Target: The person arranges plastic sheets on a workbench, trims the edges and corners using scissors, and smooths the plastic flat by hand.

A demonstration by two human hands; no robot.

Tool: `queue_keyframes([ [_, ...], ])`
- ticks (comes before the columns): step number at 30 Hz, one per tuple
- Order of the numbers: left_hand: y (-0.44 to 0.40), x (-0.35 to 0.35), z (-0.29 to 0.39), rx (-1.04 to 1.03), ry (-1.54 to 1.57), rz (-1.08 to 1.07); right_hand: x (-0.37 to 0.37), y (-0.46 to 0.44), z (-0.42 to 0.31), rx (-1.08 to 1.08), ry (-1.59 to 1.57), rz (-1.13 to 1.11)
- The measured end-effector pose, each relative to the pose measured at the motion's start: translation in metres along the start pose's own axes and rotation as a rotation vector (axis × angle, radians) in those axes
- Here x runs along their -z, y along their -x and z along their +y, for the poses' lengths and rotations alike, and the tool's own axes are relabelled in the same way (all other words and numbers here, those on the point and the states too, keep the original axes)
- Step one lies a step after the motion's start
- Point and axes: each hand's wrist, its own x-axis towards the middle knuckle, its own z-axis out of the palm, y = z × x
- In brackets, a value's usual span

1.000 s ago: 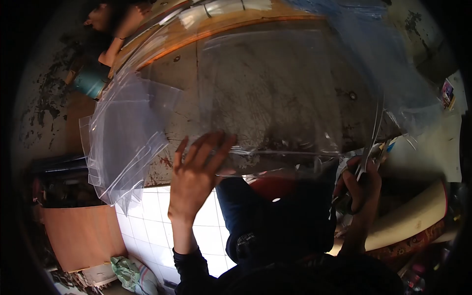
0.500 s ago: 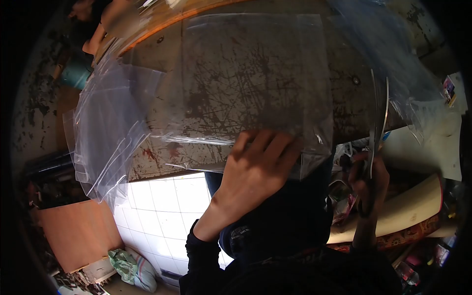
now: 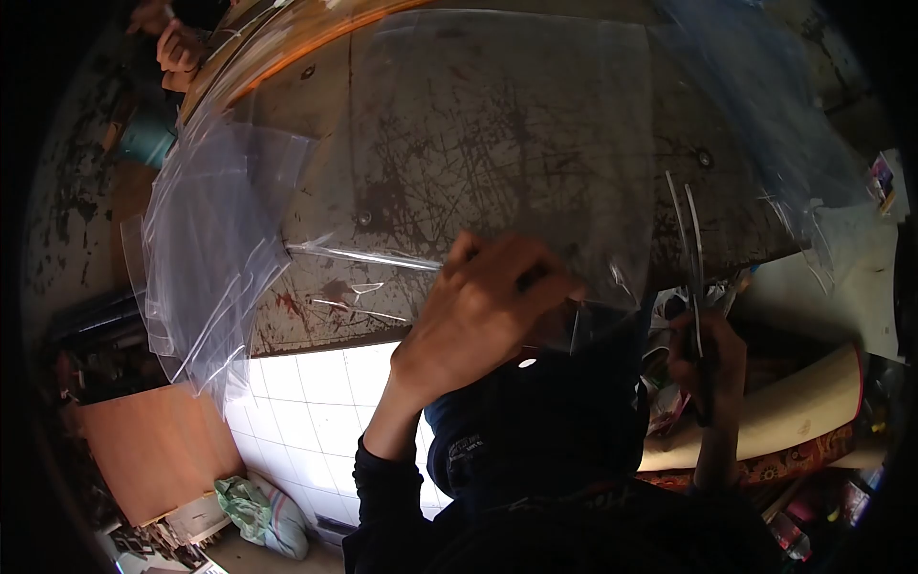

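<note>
A clear plastic sheet [image 3: 507,115] lies across the scratched table, its near edge folded and hanging a little over the front. My left hand [image 3: 478,311] is closed on that near edge, with fingers curled and bent at the knuckles. To the right of the sheet, my right hand [image 3: 710,354] grips a pair of scissors [image 3: 692,258] by the handles. The long blades point away from me, slightly apart, close to the sheet's right edge but not touching it. The fingers around the handles are in shadow.
A pile of clear plastic pieces [image 3: 215,210] hangs over the table's left end. Bluish plastic film [image 3: 765,105] covers the far right. Another person's hand [image 3: 177,48] shows at upper left. Below left are a brown board [image 3: 158,450] and a sack [image 3: 277,517].
The scissors and my right hand have moved left, nearer the sheet. My left hand has shifted slightly left, its fingers lifting more. The other person's arm at upper left has moved.
</note>
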Motion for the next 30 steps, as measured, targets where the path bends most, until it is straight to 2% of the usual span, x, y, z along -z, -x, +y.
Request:
queue_keyframes([
  [13,-0.003,0.001,0.000,0.022,0.041,-0.051,-0.005,-0.005,0.002,-0.050,0.092,-0.064],
  [16,-0.004,-0.013,0.018,0.053,-0.129,-0.031,-0.005,-0.005,0.002,-0.054,0.112,-0.061],
  [18,-0.004,-0.029,0.034,0.105,-0.314,0.111,-0.004,-0.005,0.003,-0.051,0.128,-0.063],
  [22,0.000,-0.046,0.038,-0.098,-0.442,0.201,-0.004,-0.006,0.004,-0.079,0.155,-0.034],
  [25,0.002,-0.042,0.028,-0.214,-0.378,0.179,-0.002,-0.005,0.005,-0.083,0.148,-0.044],
  [30,0.001,-0.033,0.019,-0.247,-0.299,0.066,0.005,-0.001,0.007,-0.092,0.143,-0.069],
])
